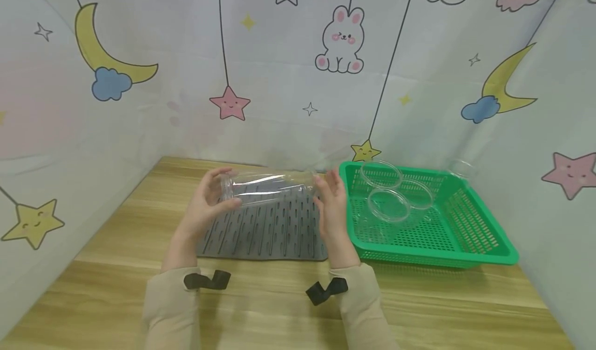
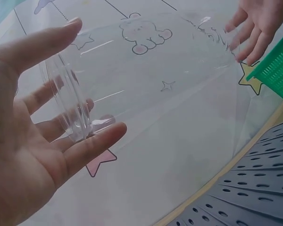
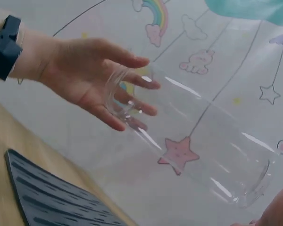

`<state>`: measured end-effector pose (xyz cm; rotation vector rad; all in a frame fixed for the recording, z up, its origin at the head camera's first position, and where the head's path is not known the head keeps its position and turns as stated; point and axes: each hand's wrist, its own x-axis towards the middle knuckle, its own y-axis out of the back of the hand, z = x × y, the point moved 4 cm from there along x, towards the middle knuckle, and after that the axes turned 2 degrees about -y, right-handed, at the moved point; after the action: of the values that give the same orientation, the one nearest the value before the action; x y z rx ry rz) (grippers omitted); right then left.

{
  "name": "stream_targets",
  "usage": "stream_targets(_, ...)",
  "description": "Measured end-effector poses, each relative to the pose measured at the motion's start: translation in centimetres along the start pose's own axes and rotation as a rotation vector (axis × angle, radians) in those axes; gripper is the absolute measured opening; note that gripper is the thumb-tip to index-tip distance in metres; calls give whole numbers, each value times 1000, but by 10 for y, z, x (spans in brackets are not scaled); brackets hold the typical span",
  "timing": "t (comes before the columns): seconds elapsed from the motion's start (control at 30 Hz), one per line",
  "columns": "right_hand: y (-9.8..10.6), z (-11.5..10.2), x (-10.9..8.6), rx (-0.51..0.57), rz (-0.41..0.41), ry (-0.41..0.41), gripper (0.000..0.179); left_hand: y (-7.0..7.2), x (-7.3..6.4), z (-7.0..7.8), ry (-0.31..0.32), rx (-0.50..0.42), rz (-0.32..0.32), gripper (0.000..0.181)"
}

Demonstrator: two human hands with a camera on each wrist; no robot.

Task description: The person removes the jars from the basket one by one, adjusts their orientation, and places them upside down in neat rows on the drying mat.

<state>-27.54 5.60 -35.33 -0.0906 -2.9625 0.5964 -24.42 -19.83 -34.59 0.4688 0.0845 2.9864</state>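
A clear plastic jar [image 1: 272,187] lies on its side in the air above the grey mat, held between both hands. My left hand [image 1: 205,200] grips the ridged rim end, thumb on the near side and fingers round the far side. At the opposite end, my right hand [image 1: 331,200] holds the jar with its fingertips. The left wrist view shows the see-through jar [image 2: 151,70] crossing from the left hand [image 2: 33,127] to the right hand [image 2: 262,26]. In the right wrist view, only parts of the right hand [image 3: 278,209] show at the right edge.
A green plastic basket [image 1: 484,226] stands on the right of the wooden table [image 1: 261,303], with several clear round-rimmed containers [image 1: 388,205] in it. Under the hands lies a grey slotted mat [image 1: 265,236]. A printed cloth [image 1: 288,127] hangs behind the table.
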Motion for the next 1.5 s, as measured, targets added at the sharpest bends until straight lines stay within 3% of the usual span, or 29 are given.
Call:
stream_targets(0.17,-6,10,-3,204,-79,-125,78,1,0,1,-35,-43,-18,60)
stream_targets(0.33,-14,19,-4,368,-138,-226,107,0,2,2,-38,-34,-26,60)
stream_targets(0.43,-16,22,-4,466,-143,-261,120,-2,2,3,-37,-22,-28,60)
stream_targets(0.6,-19,24,-5,574,-155,-271,121,-3,2,5,-48,-15,-38,61)
stream_targets(1.0,-23,27,-8,633,-144,-276,93,-2,1,1,-65,-44,-64,61)
stream_targets(1.2,-24,27,-8,630,-133,-252,81,1,-2,-2,-17,22,-76,67)
stream_targets(1.37,-25,25,-6,571,-148,-225,68,2,-2,-2,-7,34,-69,72)
stream_targets(1.5,-29,22,0,491,-168,-194,72,5,-2,-1,-24,42,-22,73)
